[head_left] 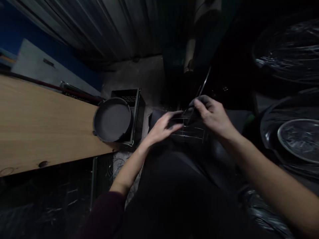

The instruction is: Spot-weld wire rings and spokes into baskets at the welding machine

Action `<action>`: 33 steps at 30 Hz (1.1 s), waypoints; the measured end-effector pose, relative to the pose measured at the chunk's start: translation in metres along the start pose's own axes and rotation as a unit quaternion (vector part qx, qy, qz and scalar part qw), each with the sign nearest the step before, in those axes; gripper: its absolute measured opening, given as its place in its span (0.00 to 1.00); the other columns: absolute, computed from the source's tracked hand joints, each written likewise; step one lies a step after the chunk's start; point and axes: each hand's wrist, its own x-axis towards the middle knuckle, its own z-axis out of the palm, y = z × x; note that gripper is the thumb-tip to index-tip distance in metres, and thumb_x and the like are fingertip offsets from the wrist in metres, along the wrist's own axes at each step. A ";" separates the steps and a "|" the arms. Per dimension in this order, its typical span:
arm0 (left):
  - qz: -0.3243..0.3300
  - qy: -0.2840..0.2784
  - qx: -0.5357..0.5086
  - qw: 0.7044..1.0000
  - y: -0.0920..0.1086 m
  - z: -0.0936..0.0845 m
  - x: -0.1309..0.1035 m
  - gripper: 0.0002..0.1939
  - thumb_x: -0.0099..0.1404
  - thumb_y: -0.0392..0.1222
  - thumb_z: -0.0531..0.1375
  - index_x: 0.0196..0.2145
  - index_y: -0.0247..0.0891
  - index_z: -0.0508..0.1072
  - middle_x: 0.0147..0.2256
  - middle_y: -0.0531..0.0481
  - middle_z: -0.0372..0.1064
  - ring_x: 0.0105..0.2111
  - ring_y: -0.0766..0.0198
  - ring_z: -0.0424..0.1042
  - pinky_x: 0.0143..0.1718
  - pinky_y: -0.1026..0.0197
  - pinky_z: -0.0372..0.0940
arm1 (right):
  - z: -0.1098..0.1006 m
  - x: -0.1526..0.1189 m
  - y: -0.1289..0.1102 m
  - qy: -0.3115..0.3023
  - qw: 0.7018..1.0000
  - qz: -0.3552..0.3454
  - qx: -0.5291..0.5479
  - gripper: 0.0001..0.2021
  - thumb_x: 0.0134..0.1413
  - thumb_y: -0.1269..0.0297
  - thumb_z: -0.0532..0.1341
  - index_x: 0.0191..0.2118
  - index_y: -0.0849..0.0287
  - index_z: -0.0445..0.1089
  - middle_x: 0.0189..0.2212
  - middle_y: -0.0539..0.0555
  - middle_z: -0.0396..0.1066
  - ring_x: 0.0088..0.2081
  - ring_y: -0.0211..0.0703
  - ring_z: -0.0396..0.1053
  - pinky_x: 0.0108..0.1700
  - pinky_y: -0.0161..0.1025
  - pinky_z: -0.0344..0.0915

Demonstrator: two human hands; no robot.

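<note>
A person's lap in dark clothing (174, 172) fills the near centre, with a dark purple sleeve (107, 212) at the lower left. Both bare forearms reach forward over the lap.

The left hand (160, 129) has its thumb and fingers parted at the left side of a thin wire frame (183, 129); blur hides whether they touch it. The right hand (211, 114) is closed, thumb against curled fingers, around a slender shiny rod (205, 79) that slants up and away. The wire frame lies between the hands, above the lap; its far edge is lost in shadow.

To the right are a large round container (269, 132) with a smaller pale-rimmed round one (281, 136) inside, both holding shiny, hard-to-read contents.

To the left, a shallow round dark pan (113, 119) overlaps the end of a light wooden counter (47, 122) and a dark slatted crate (136, 113); which one bears it cannot be told.

Farther away are grey floor (139, 73), a ribbed wall (119, 26) and, at upper left, a blue panel (57, 46).
</note>
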 end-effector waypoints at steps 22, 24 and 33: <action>0.261 0.212 0.058 0.940 -0.040 -0.001 0.095 0.45 0.50 0.40 0.66 0.61 0.43 0.46 0.47 0.43 0.64 0.46 0.54 0.68 0.49 0.47 0.64 | -0.008 0.109 -0.039 0.035 0.985 0.098 0.140 0.16 0.43 0.60 0.68 0.34 0.60 0.62 0.16 0.43 0.57 0.14 0.28 0.51 0.14 0.27 0.46; 0.263 0.215 0.051 0.939 -0.040 -0.004 0.101 0.45 0.50 0.39 0.66 0.60 0.43 0.46 0.47 0.43 0.63 0.46 0.54 0.68 0.50 0.47 0.64 | -0.008 0.115 -0.040 0.029 0.985 0.092 0.139 0.17 0.42 0.59 0.68 0.34 0.60 0.61 0.15 0.42 0.56 0.13 0.28 0.50 0.13 0.27 0.46; 0.317 0.214 0.039 0.923 -0.037 -0.019 0.123 0.44 0.51 0.38 0.65 0.60 0.43 0.45 0.47 0.43 0.63 0.45 0.56 0.69 0.49 0.49 0.67 | -0.007 0.144 -0.023 0.028 0.985 0.060 0.161 0.24 0.33 0.54 0.71 0.32 0.58 0.60 0.18 0.43 0.58 0.15 0.28 0.53 0.14 0.27 0.49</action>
